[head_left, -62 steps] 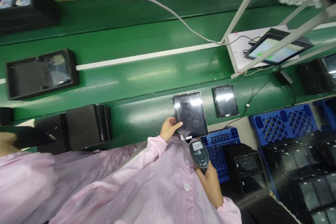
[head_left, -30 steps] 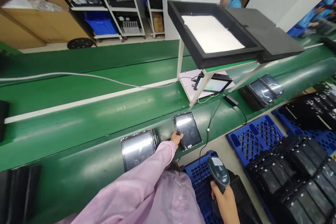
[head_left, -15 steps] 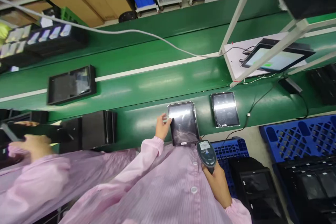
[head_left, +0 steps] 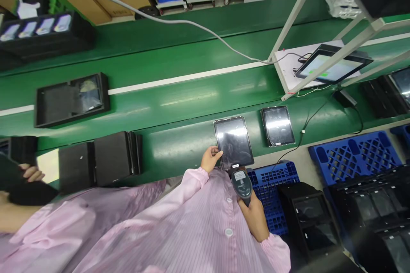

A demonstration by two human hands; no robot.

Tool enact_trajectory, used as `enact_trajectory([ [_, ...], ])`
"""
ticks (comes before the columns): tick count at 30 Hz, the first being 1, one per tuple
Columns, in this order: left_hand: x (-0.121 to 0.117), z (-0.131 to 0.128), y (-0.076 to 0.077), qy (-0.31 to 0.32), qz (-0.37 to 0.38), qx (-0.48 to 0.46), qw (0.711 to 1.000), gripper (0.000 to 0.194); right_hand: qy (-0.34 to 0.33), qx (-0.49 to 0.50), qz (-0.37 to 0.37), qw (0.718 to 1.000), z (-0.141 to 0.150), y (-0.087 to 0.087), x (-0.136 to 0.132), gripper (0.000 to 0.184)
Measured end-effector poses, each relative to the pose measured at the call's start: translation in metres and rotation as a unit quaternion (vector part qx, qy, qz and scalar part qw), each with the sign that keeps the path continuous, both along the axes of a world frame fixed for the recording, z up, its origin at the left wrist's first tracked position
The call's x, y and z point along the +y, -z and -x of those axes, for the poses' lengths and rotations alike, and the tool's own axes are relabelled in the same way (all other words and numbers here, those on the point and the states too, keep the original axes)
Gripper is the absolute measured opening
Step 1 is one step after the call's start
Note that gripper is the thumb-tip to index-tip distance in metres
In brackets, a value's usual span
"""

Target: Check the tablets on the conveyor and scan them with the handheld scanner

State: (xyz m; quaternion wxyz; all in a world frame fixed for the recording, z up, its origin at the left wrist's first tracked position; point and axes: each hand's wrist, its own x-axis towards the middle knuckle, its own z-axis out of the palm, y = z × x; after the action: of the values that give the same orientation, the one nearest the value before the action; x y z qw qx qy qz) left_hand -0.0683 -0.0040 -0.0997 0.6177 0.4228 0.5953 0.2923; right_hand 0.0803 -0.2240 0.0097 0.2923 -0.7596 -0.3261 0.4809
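My right hand [head_left: 255, 216] is wrapped round the grip of a dark grey barcode scanner [head_left: 242, 184], its head close to the near edge of a tablet screen [head_left: 234, 141]. That screen is glossy black, has clear film along its edges and carries a small white label near its lower edge. At its left edge is my left hand [head_left: 210, 158], thumb over the rim and fingers curled, pinching it. The fingertips under the edge are hidden. A second screen [head_left: 278, 126], also labelled, lies to the right on the green bench [head_left: 179, 149].
Left of me a co-worker's hand [head_left: 32, 172] holds a dark panel beside black cases [head_left: 112, 158]. A black tray [head_left: 57, 104] sits on the green line. At right are a monitor [head_left: 329, 68] on a white stand, a cable [head_left: 299, 147] and blue pallets [head_left: 355, 151] with black units.
My left hand has closed on the screen's left edge. The scanner now sits nearer the screen's label. The view has shifted, and the co-worker's hands have moved with the dark panel.
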Motion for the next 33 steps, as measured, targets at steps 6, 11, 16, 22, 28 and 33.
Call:
enact_trajectory([
  [6,0.005,-0.004,0.004,-0.006,0.009,0.006,1.0,0.061,0.023,-0.007,-0.018,1.0,0.008,0.003,-0.005,0.053],
  [11,0.011,-0.008,-0.003,-0.013,0.028,0.008,0.999,0.066,0.116,-0.011,-0.082,0.99,-0.023,0.011,0.006,0.048],
  [16,0.012,-0.011,-0.011,-0.023,0.058,-0.005,0.998,0.071,0.172,0.012,-0.152,0.973,-0.08,0.035,0.058,0.045],
  [22,0.004,-0.02,-0.041,0.025,0.078,-0.051,0.995,0.063,0.146,0.089,-0.145,0.975,-0.093,0.063,0.097,0.049],
  [28,-0.001,-0.044,-0.081,0.041,0.119,-0.116,0.985,0.059,0.136,0.114,-0.145,0.973,-0.113,0.054,0.086,0.049],
  [33,0.011,-0.135,-0.07,0.07,0.132,-0.186,0.971,0.059,0.2,0.088,-0.174,0.96,-0.194,0.032,0.073,0.053],
])
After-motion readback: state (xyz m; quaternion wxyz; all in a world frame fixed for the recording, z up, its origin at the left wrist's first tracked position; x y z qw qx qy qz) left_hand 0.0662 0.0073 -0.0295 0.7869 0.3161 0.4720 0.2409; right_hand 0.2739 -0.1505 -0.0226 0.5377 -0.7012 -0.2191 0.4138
